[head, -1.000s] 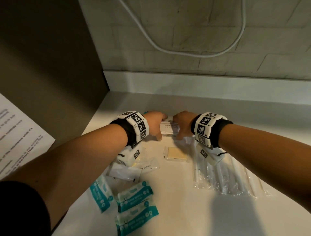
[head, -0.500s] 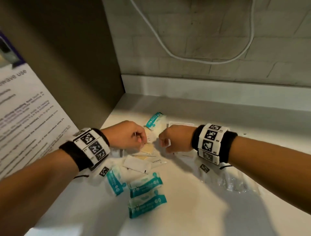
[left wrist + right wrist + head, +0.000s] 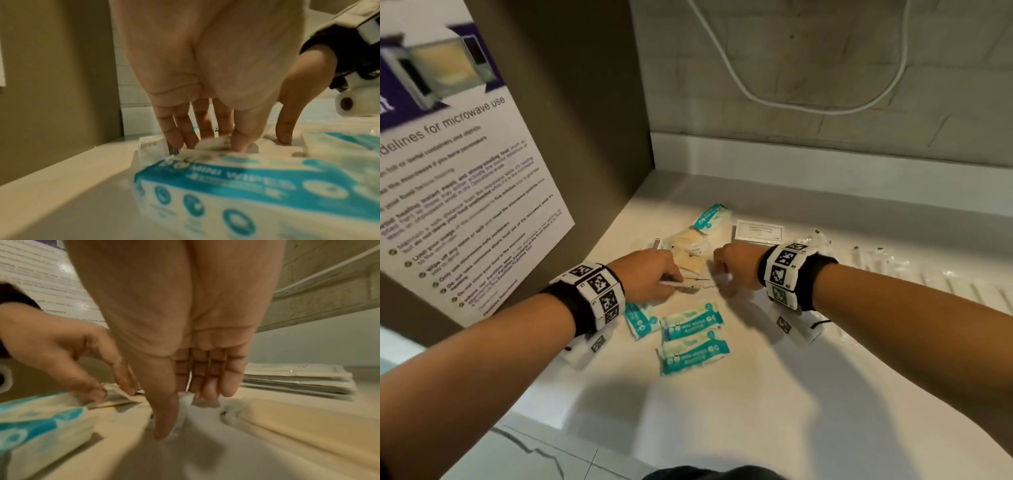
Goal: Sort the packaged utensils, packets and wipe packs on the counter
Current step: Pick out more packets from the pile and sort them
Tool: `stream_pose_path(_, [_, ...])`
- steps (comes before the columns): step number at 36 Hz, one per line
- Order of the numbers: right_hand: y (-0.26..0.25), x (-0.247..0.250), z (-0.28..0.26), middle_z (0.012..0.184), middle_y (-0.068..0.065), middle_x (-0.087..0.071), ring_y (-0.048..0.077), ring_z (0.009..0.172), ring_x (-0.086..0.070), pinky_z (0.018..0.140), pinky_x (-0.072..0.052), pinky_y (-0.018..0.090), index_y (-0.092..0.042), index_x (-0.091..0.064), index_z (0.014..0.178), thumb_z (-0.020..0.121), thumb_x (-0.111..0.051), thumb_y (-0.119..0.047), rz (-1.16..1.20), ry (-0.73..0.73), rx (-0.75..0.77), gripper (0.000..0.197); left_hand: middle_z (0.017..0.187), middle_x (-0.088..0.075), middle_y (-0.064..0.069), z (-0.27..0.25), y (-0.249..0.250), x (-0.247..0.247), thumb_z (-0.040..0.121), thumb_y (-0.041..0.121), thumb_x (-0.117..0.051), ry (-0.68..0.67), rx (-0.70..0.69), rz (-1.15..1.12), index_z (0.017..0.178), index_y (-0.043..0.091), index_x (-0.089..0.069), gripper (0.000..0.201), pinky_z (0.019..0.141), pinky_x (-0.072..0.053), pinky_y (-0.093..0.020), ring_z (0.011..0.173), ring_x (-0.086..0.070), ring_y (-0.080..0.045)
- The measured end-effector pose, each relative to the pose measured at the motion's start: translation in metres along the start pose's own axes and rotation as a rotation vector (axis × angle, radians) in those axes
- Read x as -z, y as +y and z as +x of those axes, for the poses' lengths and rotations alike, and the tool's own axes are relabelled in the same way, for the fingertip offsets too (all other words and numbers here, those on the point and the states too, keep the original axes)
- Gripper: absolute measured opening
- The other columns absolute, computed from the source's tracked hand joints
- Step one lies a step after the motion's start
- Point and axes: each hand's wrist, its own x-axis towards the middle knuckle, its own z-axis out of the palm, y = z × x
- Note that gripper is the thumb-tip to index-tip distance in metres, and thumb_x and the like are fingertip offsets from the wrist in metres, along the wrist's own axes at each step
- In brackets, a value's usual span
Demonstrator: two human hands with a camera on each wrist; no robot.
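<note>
Right, both hands are down in the small-packet pile mid-desk (image 3: 774, 411). Left hand (image 3: 650, 275): fingers (image 3: 242, 142) pinch a thin white toothpick packet (image 3: 688, 286), thumb down against it. Right hand (image 3: 736, 270): fingers (image 3: 213, 382) half-curled, thumb and fingertips closing on a small white packet (image 3: 186, 400) right under them. The grip looks like a pinch; motion blur stops me being sure.

Layout relative to the fingers:
- teal wipe packs (image 3: 693, 339) just nearer the person than the left fingers, one more beyond them at the back
- tan packets (image 3: 691, 255) just beyond and between both sets of fingers
- card-packet stack (image 3: 758, 232) just beyond the right fingers
- clear-wrapped utensils (image 3: 945, 277) well off to the outer side of the right wrist

Doing this step well, my read: take one packet per pinch, by an edge. They're thin and overlapping, so a flat press will drag its neighbours. Lift clear before moving sideways, or the wipe packs get nudged out of line.
</note>
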Motion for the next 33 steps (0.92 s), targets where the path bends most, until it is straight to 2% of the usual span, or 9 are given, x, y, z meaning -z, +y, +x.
stream_pose_path(4, [0.003,-0.004,-0.004,0.104,0.002,-0.06,0.022,0.096,-0.056,0.082,-0.048,0.032,-0.018,-0.055,0.11,0.08,-0.073,-0.023,0.056,0.007,-0.024,0.035,0.098,-0.066,-0.001,-0.001,-0.006,0.001,0.098,0.038,-0.051,0.038,0.111,-0.193,0.099,0.023,-0.068,0.023,0.072,-0.055,-0.032,0.085,-0.066,-0.018])
stream_pose_path(6, [0.005,-0.002,-0.007,0.102,0.002,-0.059,0.022,0.093,-0.054,0.079,-0.043,0.03,-0.016,-0.057,0.108,0.083,-0.067,-0.019,0.074,0.032,-0.014,0.027,0.102,-0.067,-0.004,-0.003,-0.008,0.005,0.099,0.033,-0.048,0.056,0.144,-0.299,0.103,0.019,-0.064,0.021,0.065,-0.051,-0.028,0.085,-0.066,-0.019])
stream_pose_path(11, [0.009,0.011,-0.014,0.099,-0.003,-0.059,0.017,0.089,-0.053,0.077,-0.043,0.026,-0.02,-0.06,0.101,0.085,-0.068,-0.016,0.142,0.078,0.024,0.018,0.109,-0.068,-0.008,-0.006,-0.009,0.02,0.101,0.024,-0.048,0.071,0.151,-0.553,0.111,0.016,-0.062,0.019,0.079,-0.056,-0.035,0.097,-0.067,-0.024])
stream_pose_path(14, [0.008,0.019,-0.015,0.097,-0.002,-0.068,0.019,0.088,-0.064,0.08,-0.055,0.032,-0.029,-0.055,0.082,0.083,-0.07,-0.015,0.218,0.076,0.043,0.02,0.11,-0.069,-0.018,-0.007,-0.006,0.026,0.102,0.02,-0.046,0.033,0.175,-0.771,0.114,0.011,-0.061,0.022,0.088,-0.057,-0.045,0.088,-0.07,-0.029])
stream_pose_path(18, [0.005,0.026,-0.013,0.091,0.001,-0.071,0.022,0.082,-0.068,0.079,-0.059,0.04,-0.025,-0.06,0.086,0.083,-0.07,-0.011,0.314,0.044,0.069,0.017,0.106,-0.067,-0.023,-0.007,0.0,0.03,0.104,0.017,-0.042,0.033,0.198,-0.904,0.118,0.008,-0.06,0.024,0.095,-0.049,-0.057,0.078,-0.063,-0.028])
stream_pose_path(22, [0.002,0.029,-0.011,0.094,0.006,-0.072,0.016,0.075,-0.065,0.081,-0.055,0.032,-0.018,-0.063,0.094,0.084,-0.069,-0.01,0.401,0.044,0.089,0.014,0.112,-0.07,-0.016,-0.009,0.006,0.032,0.104,0.016,-0.041,0.017,0.216,-0.896,0.108,0.016,-0.063,0.022,0.096,-0.048,-0.059,0.106,-0.064,-0.043])
stream_pose_path(27, [-0.004,0.031,-0.006,0.095,0.007,-0.07,0.014,0.074,-0.063,0.074,-0.054,0.024,-0.012,-0.062,0.099,0.086,-0.066,-0.007,0.487,0.04,0.105,0.014,0.109,-0.066,-0.002,-0.007,0.01,0.03,0.103,0.012,-0.04,0.026,0.255,-0.95,0.114,0.017,-0.058,0.022,0.074,-0.059,-0.028,0.095,-0.064,-0.014])
stream_pose_path(29, [-0.008,0.031,-0.004,0.09,0.006,-0.069,0.014,0.071,-0.063,0.073,-0.054,0.024,-0.012,-0.061,0.098,0.087,-0.066,-0.007,0.49,0.048,0.116,0.013,0.102,-0.067,-0.002,-0.009,0.015,0.029,0.103,0.013,-0.04,0.032,0.254,-1.012,0.108,0.016,-0.06,0.021,0.068,-0.059,-0.025,0.092,-0.064,-0.015])
stream_pose_path(33, [-0.016,0.034,0.002,0.086,0.01,-0.072,0.015,0.066,-0.063,0.069,-0.054,0.026,-0.012,-0.058,0.096,0.085,-0.069,-0.011,0.489,0.142,0.134,0.016,0.093,-0.071,-0.004,-0.014,0.021,0.028,0.101,0.033,-0.046,0.024,0.226,-1.072,0.105,0.016,-0.065,0.026,0.062,-0.059,-0.023,0.078,-0.067,-0.017])
